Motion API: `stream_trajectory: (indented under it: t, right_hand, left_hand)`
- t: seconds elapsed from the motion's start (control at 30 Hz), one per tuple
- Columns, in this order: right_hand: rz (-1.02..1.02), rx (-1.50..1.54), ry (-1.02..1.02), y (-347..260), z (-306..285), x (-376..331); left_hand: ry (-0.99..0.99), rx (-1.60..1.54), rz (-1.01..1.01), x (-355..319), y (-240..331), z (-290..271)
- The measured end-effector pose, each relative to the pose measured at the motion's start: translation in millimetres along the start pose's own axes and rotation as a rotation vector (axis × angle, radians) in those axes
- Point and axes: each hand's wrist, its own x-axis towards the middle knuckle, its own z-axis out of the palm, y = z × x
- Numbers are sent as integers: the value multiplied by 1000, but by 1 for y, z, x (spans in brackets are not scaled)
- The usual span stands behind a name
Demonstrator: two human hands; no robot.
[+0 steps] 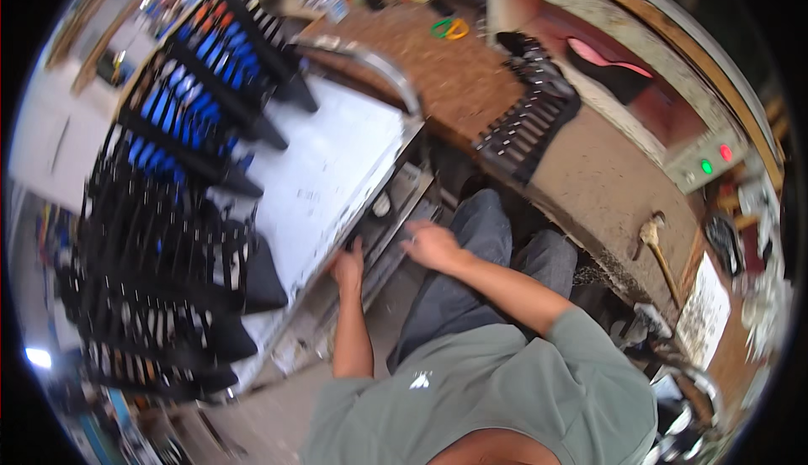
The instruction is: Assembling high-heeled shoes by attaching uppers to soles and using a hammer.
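At the open metal drawer [389,233] under the white tabletop, both of my hands reach in from my lap side. My left hand [347,265] is at the drawer's near left part, thumb raised, its other fingers mostly hidden. Across from it, my right hand [431,244] lies at the drawer's right rim with fingers apart, and nothing shows in it. A dark object with a pale ribbed patch [381,205] sits in the drawer beyond both hands; its kind is unclear. Above the left hand, the white tabletop [324,170] carries many black strappy shoe uppers [177,271].
Blue straps [206,86] show among the uppers. On the brown bench lie a strappy black boot [539,103], scissors [450,28] and a hammer [655,238]. A box with a red-lit opening [690,166] holds a pink-and-black piece [610,69]. A curved metal bar [370,57] edges the tabletop.
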Motion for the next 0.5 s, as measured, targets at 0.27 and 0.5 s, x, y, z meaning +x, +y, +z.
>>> stream_trajectory:
  t: [0.27, 0.5]
  right_hand:
    - [-30, -146, 219, 36, 21, 83]
    - [74, 188, 208, -3, -126, -82]
  left_hand:
    - [-40, -10, 136, -5, -10, -10]
    - [-493, -208, 189, -92, 26, -180]
